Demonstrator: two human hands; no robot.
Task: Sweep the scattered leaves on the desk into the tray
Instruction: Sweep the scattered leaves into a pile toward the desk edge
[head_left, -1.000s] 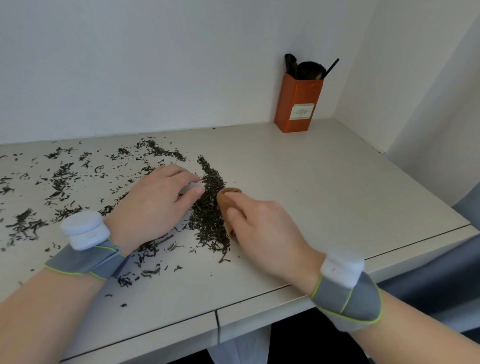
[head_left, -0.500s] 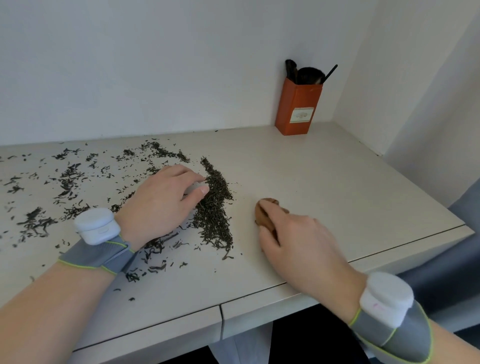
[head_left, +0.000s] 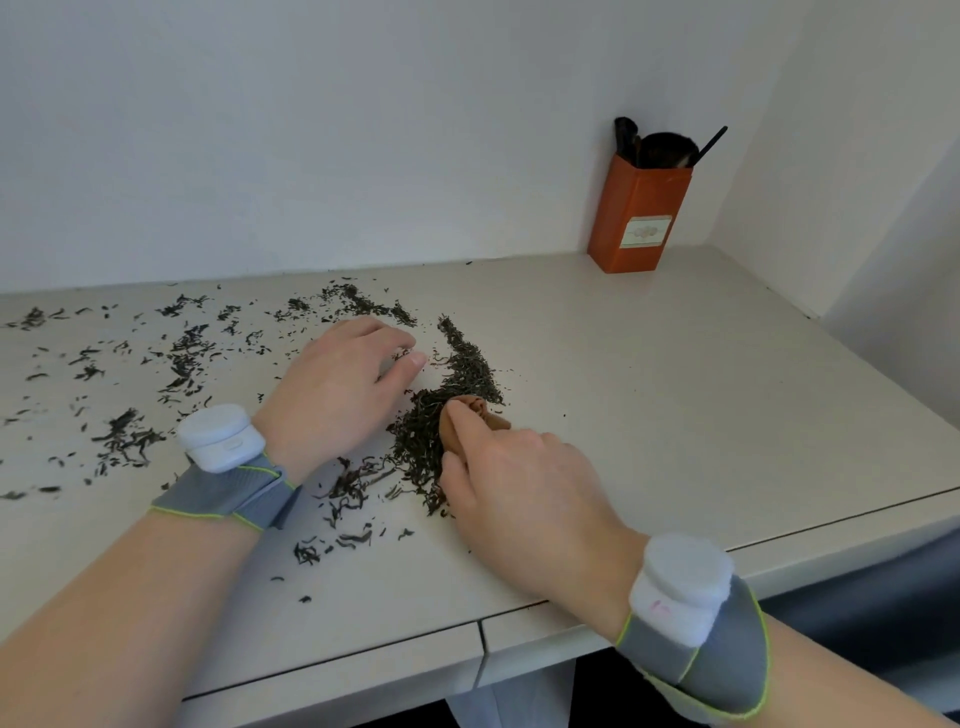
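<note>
Dark dried leaves lie scattered (head_left: 182, 358) over the left half of the pale desk (head_left: 675, 395). A denser heap of leaves (head_left: 447, 405) runs down the middle. My right hand (head_left: 524, 493) grips a small brown wooden tray (head_left: 480, 415), its rim pushed into the heap's right side. My left hand (head_left: 337, 395) rests palm down left of the heap, fingers curled with the tips touching the leaves. It seems to hold something small and pale, mostly hidden.
An orange box (head_left: 641, 218) holding dark brushes stands at the back right against the wall. The desk's front edge (head_left: 467, 639) runs just below my wrists. Walls close the back and the right side.
My right hand had drawn the tray away to the right, and now it has come back left into the heap. The left hand has stayed beside the leaves.
</note>
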